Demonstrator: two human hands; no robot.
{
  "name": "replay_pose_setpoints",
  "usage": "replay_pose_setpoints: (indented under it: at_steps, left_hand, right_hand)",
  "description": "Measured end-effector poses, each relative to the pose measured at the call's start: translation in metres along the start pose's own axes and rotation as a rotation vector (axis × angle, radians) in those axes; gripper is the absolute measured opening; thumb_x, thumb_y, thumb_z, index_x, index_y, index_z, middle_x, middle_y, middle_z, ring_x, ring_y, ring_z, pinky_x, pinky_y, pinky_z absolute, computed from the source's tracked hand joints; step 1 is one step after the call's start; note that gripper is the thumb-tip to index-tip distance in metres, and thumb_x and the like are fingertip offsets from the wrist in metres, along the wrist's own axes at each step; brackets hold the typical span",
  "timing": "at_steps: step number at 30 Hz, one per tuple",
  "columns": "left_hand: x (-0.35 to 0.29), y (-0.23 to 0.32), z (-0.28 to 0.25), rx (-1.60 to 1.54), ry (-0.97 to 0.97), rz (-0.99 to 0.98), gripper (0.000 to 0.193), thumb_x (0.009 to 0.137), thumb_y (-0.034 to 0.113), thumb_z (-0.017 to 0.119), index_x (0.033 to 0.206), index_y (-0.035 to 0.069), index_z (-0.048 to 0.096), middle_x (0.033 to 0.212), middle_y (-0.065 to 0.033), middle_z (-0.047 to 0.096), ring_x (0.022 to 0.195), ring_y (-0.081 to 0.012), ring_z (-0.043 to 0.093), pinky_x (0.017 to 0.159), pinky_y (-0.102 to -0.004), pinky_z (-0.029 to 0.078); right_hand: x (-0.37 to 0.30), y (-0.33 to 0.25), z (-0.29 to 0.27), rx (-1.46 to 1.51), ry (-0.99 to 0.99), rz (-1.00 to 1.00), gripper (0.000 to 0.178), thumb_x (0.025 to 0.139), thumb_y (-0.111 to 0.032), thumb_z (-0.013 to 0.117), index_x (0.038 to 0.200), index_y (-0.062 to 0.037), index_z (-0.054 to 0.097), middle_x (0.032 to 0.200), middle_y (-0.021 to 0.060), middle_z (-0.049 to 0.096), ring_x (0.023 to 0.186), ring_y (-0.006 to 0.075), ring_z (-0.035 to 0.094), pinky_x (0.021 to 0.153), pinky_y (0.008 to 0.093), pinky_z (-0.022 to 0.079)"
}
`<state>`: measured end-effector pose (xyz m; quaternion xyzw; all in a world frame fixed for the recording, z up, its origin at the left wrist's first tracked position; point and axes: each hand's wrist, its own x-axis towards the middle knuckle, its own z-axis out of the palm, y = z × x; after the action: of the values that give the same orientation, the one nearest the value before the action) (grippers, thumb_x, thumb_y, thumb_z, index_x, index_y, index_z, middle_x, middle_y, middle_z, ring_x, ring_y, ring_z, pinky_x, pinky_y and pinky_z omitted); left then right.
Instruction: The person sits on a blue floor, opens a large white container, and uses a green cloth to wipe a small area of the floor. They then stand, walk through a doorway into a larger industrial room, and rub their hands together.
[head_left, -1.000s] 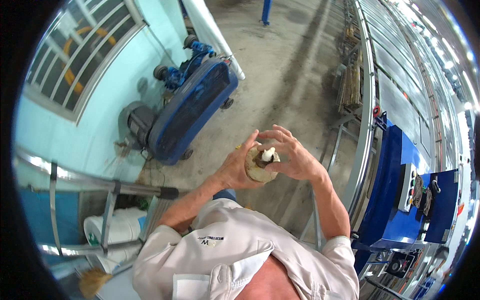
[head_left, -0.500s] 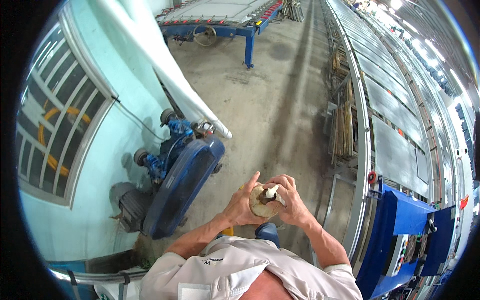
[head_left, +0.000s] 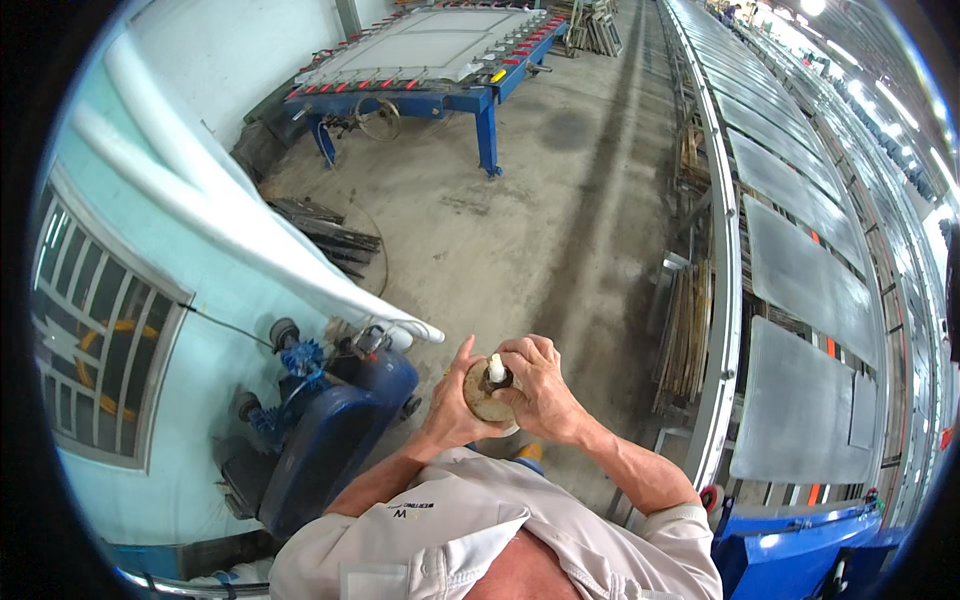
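A round, tan, disc-topped object (head_left: 482, 400), perhaps a tub, is held in front of my chest. My left hand (head_left: 446, 412) wraps round its left side, with thumb or finger pointing up along the rim. From above, my right hand (head_left: 543, 393) has its fingers closed about a short piece with a white tip (head_left: 496, 366) and a dark base at the middle of the disc. My right fingers cover part of that piece, and its exact kind cannot be made out.
On the left stands a blue air compressor (head_left: 335, 430) with a grey motor, beside long white pipes (head_left: 250, 225). A blue-legged frame table (head_left: 487, 135) is ahead. Along the right runs a long metal rail (head_left: 728, 300) with grey panels (head_left: 800, 400) and a blue machine (head_left: 780, 545).
The view has tilted up and turned, showing more of the far table and shifting the compressor left. Both hands keep the round object and appear further left; the white tip stands more upright.
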<state>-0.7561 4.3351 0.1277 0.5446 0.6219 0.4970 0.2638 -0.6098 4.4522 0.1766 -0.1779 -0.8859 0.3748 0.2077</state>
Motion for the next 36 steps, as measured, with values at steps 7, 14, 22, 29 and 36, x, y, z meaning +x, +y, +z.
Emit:
replay_pose_setpoints:
  at_steps: [7, 14, 22, 29, 36]
  left_hand:
    - [0.164, -0.074, 0.032, 0.025, 0.126, 0.037, 0.123, 0.054, 0.021, 0.091, 0.151, 0.001, 0.017, 0.119, -0.0145, 0.056, 0.107, -0.0296, 0.06, 0.096, -0.0423, 0.048]
    - [0.357, -0.142, 0.004, -0.002, 0.095, -0.08, 0.122, 0.055, 0.023, 0.089, 0.151, 0.004, 0.017, 0.122, -0.0172, 0.055, 0.114, -0.036, 0.056, 0.098, -0.0474, 0.046]
    - [0.559, -0.231, -0.042, 0.101, 0.294, -0.075, 0.122, 0.057, 0.024, 0.089, 0.152, 0.002, 0.015, 0.129, -0.0217, 0.052, 0.118, -0.0351, 0.055, 0.101, -0.0454, 0.046]
    - [0.72, -0.289, -0.067, 0.06, 0.543, -0.206, 0.119, 0.059, 0.024, 0.085, 0.151, -0.001, 0.013, 0.128, -0.0242, 0.05, 0.118, -0.0362, 0.055, 0.101, -0.0445, 0.046]
    - [0.881, -0.321, -0.108, 0.188, 0.838, -0.274, 0.118, 0.06, 0.023, 0.084, 0.151, -0.002, 0.013, 0.131, -0.027, 0.047, 0.118, -0.0374, 0.053, 0.101, -0.0441, 0.044]
  right_hand:
    - [0.12, 0.109, -0.045, -0.076, 0.051, 0.156, 0.047, 0.071, -0.005, 0.075, 0.115, -0.0034, 0.059, 0.123, 0.0104, 0.052, 0.118, 0.0331, 0.042, 0.102, 0.0464, 0.033]
    - [0.295, 0.216, -0.085, -0.147, 0.085, 0.233, 0.049, 0.074, -0.012, 0.072, 0.119, -0.0047, 0.058, 0.124, 0.0112, 0.052, 0.12, 0.035, 0.042, 0.104, 0.0477, 0.03]
    - [0.407, 0.351, -0.173, 0.017, 0.444, 0.376, 0.079, 0.082, -0.041, 0.075, 0.142, -0.001, 0.044, 0.144, 0.0236, 0.044, 0.137, 0.0367, 0.038, 0.114, 0.0449, 0.029]
    - [0.328, 0.639, -0.17, 0.001, 0.278, 1.061, 0.065, 0.086, -0.035, 0.07, 0.132, 0.007, 0.053, 0.131, 0.0248, 0.058, 0.124, 0.0358, 0.054, 0.102, 0.0428, 0.043]
    - [0.329, 0.781, -0.23, 0.212, 0.109, 1.449, 0.058, 0.085, -0.033, 0.072, 0.125, 0.0068, 0.059, 0.115, 0.0218, 0.066, 0.107, 0.0317, 0.063, 0.088, 0.0412, 0.05]
